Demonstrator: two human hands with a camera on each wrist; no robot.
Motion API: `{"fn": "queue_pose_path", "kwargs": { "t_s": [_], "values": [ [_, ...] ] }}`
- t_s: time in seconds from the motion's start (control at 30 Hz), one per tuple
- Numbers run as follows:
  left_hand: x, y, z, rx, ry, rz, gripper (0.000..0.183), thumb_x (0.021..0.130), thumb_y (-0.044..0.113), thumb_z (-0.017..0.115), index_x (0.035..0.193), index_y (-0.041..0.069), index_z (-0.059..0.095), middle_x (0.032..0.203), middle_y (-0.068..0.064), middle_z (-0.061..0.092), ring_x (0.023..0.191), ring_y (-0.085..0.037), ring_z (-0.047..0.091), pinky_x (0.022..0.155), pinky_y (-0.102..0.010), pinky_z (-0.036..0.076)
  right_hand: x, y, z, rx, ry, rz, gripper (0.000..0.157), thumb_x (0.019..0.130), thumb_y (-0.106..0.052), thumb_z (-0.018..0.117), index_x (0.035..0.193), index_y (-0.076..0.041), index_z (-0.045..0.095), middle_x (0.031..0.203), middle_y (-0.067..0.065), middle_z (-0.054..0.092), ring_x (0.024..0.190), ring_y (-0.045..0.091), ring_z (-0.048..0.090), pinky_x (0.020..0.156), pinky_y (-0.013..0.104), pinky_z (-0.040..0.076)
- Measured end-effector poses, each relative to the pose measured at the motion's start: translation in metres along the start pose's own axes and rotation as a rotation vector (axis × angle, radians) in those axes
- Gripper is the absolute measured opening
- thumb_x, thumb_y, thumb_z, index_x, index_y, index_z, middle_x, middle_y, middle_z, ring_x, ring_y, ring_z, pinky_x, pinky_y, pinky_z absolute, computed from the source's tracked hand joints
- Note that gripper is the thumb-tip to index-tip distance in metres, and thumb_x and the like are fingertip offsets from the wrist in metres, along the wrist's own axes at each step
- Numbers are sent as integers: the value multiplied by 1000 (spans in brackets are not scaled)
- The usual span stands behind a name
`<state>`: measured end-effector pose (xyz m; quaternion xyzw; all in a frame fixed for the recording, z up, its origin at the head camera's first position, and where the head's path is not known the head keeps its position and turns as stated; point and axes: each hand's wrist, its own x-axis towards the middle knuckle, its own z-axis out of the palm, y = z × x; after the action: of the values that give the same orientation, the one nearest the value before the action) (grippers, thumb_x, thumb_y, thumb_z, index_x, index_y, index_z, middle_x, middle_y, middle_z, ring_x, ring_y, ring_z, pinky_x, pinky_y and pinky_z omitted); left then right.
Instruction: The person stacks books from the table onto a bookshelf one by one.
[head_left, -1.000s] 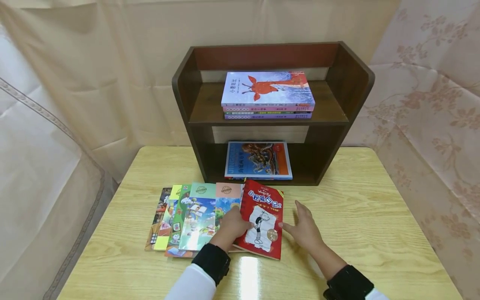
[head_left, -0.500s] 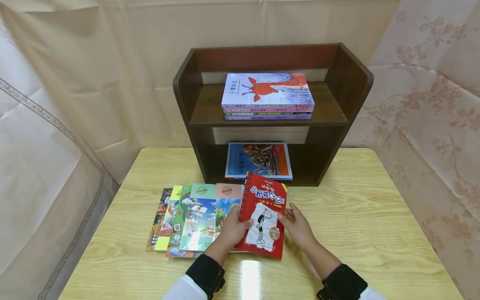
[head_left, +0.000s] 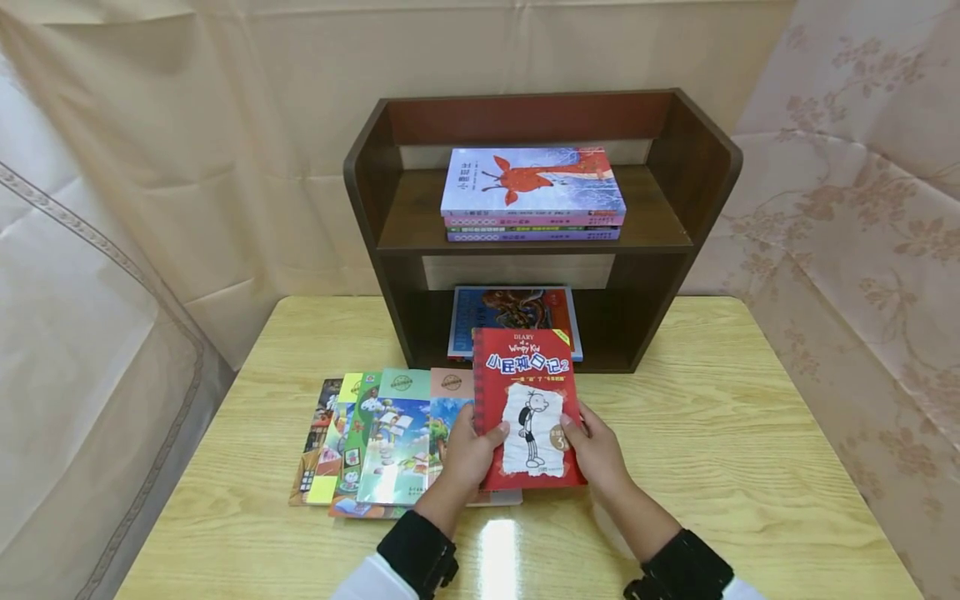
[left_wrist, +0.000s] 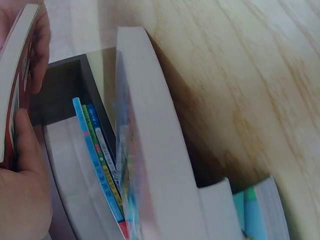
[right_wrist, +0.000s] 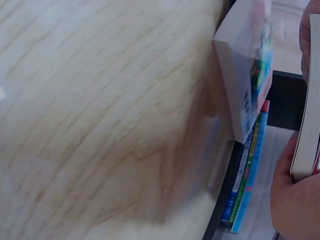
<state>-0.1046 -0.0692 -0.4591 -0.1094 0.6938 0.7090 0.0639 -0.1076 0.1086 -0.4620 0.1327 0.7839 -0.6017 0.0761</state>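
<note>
Both hands hold a red paperback book in front of the shelf, its cover facing up with a cartoon figure on it. At its left edge my left hand grips, thumb over the cover. My right hand grips the opposite edge the same way. In the left wrist view the book's pale page edge stands beside the left hand. The right wrist view shows the book raised from the table, with the right hand at its lower end. Fingers beneath the book are mostly hidden.
A dark wooden two-tier bookshelf stands at the table's back. A stack of books lies on its upper tier, and blue-covered books lie below. Several overlapping books are fanned on the table at left.
The red book has been lifted off the pink-topped book and straightened from a tilt. My right hand, first only touching its edge, has closed on it.
</note>
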Motion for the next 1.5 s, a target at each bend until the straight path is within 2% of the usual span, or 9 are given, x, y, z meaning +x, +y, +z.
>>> {"fn": "queue_pose_path", "kwargs": {
  "t_s": [0.1,0.33,0.6,0.8,0.97,1.07,1.23,1.4,1.5],
  "values": [
    [-3,2,2,-9,12,17,34,92,8,63,120,-1,47,108,-15,64,88,-20,65,81,-37,53,0,-6,-1,15,21,-6,51,101,-21,50,147,-4,38,116,22,61,86,14,57,73,25,48],
    [-5,4,-1,-23,-29,14,45,90,12,66,126,-1,44,113,-17,64,91,-22,66,82,-36,54,5,-19,-9,44,-18,22,48,101,-18,49,146,-5,40,112,21,59,81,13,55,68,26,48],
    [7,15,-20,-33,-181,25,62,88,2,66,139,-4,33,127,-27,56,107,-36,63,85,-39,56,12,-28,-21,48,-110,40,47,101,-19,51,145,-5,43,106,15,61,73,11,57,64,27,49],
    [17,22,-45,4,-349,27,72,84,3,72,144,-3,32,131,-23,54,117,-34,58,91,-36,53,15,-32,-31,65,-193,65,48,101,-18,50,145,-2,42,87,4,63,67,12,60,60,28,51],
    [22,25,-63,59,-472,28,70,83,5,74,141,-4,35,127,-23,58,114,-30,61,91,-34,53,16,-36,-38,44,-242,92,50,101,-21,50,145,-1,40,85,4,62,67,13,60,59,28,52],
    [24,29,-71,107,-475,55,67,84,8,74,139,-5,38,122,-22,61,109,-28,63,89,-33,53,17,-37,-40,33,-273,90,51,100,-21,51,145,0,40,83,3,62,66,14,61,59,28,52],
    [25,34,-82,190,-405,69,67,84,10,75,139,-3,41,119,-21,64,106,-26,64,88,-33,53,19,-37,-44,18,-352,57,53,100,-21,52,145,4,37,81,1,64,66,13,63,59,28,54],
    [27,35,-88,233,-367,40,80,78,13,82,143,2,38,127,-20,60,110,-29,63,89,-36,54,24,-36,-48,12,-440,39,53,99,-19,53,144,4,37,83,0,66,66,13,65,61,29,55],
    [27,36,-89,328,-361,57,92,73,19,86,147,4,34,133,-16,55,113,-29,61,91,-38,53,28,-36,-50,10,-495,29,52,99,-17,53,144,6,37,83,0,67,65,13,65,60,28,55]
  ]
}}
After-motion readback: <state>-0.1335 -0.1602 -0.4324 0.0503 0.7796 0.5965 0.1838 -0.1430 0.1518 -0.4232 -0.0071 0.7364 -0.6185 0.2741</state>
